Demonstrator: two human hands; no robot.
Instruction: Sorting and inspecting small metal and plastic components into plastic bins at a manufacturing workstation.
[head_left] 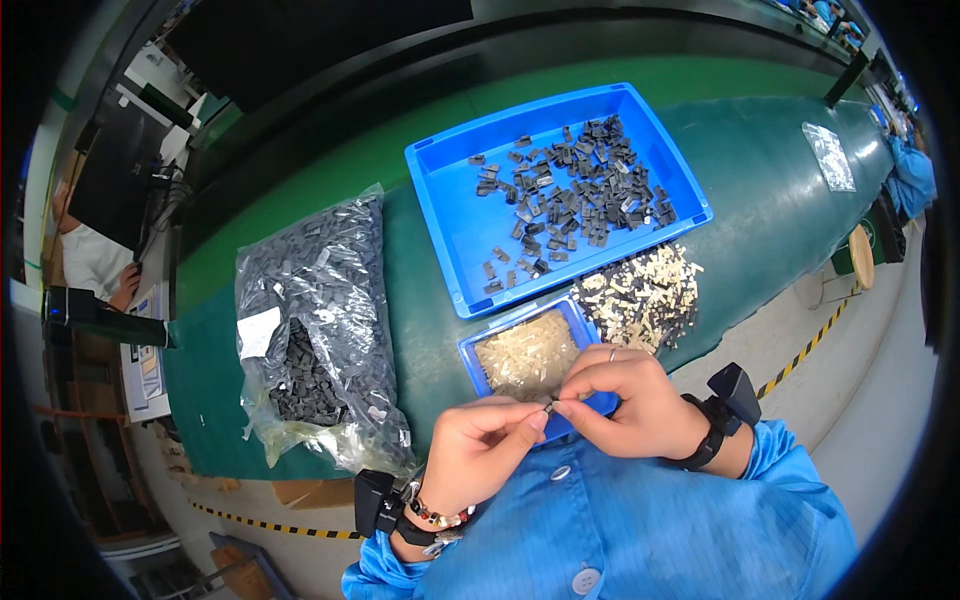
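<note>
In the head view, the two hands meet in front of the person's blue work coat [640, 525]. The left hand [480, 445] and the right hand [625, 405] both have thumb and forefinger drawn together at the tips, pinching one small dark piece [549, 408] between them; its exact shape is too small to tell. Each wrist wears a dark strap with a boxy device, and the left one also carries a beaded bracelet [440, 518].

Taking the hands as the middle of the clock, a small blue box [470, 352] lies just beyond them towards 12 o'clock, heaped with pale bits [525, 352] and partly hidden by the fingers. Farther out at 12 o'clock, a large blue tray [445, 235] holds many dark parts [590, 180], gathered mostly towards its 3 o'clock side. At 1 o'clock, a loose pile [645, 300] of mixed pale and dark bits lies on the green surface [760, 190], close beside both containers. At 10 o'clock rests a big clear bag [340, 270] full of dark parts, with a white label [259, 332]. Well away, between 1 and 2 o'clock, lies a flat clear packet [829, 157].
</note>
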